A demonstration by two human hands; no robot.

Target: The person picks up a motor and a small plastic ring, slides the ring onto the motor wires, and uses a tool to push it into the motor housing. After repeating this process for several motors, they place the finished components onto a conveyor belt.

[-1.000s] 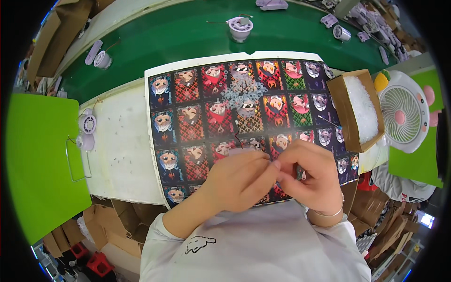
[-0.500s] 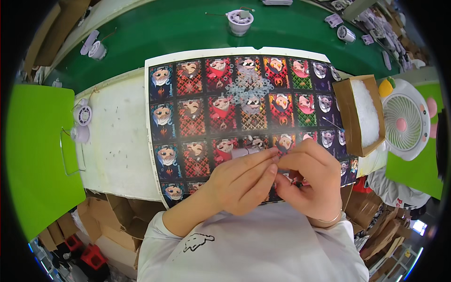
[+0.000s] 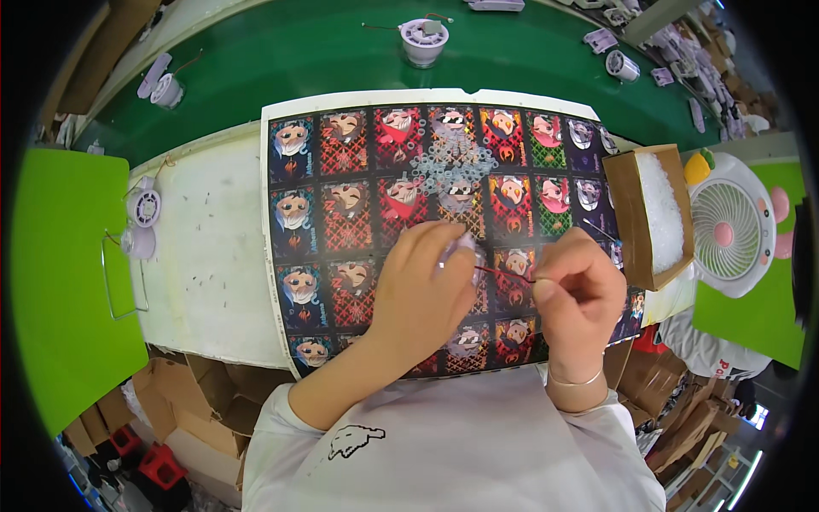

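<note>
My left hand (image 3: 418, 294) is curled over a small pale purple plastic part (image 3: 463, 246), gripping it against the printed sheet; most of the part is hidden under the fingers. From it a thin red and dark wire (image 3: 505, 273) runs to the right. The wire's far end is pinched between thumb and forefinger of my right hand (image 3: 580, 294), and whatever tip it has is too small to make out. Beyond my hands, a loose heap of small clear rings (image 3: 452, 166) lies on the sheet of colourful cartoon cards (image 3: 350, 213).
A cardboard box (image 3: 629, 213) with white granular or stringy filling stands at right, beside a white fan (image 3: 729, 226). Pale purple housings (image 3: 143, 209) sit left of the sheet. Across the back runs a green belt (image 3: 324, 64) carrying a round wired unit (image 3: 424, 43) and other parts.
My hands were close together at the sheet's near side. They have drawn apart, the left moving forward with the purple part, the right rightward, and the wire now shows stretched between them.
</note>
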